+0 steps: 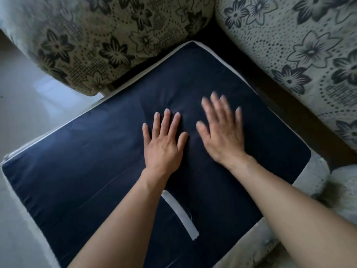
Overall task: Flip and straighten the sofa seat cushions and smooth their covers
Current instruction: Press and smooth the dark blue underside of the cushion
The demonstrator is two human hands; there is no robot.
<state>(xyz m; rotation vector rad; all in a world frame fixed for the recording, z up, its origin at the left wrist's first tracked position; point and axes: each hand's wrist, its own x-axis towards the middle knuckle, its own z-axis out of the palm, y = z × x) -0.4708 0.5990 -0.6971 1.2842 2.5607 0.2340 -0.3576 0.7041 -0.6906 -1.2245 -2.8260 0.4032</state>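
Cushion (96, 161) skewed, far corner toward sofa's back corner.

Left hand (164, 144) and blurred right hand (222, 132) lie flat, fingers spread, forearms bare.

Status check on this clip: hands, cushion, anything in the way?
Left hand flat on cushion, open. Right hand open, blurred, on the cover. Dark side up, white strip showing. Nothing in the way.
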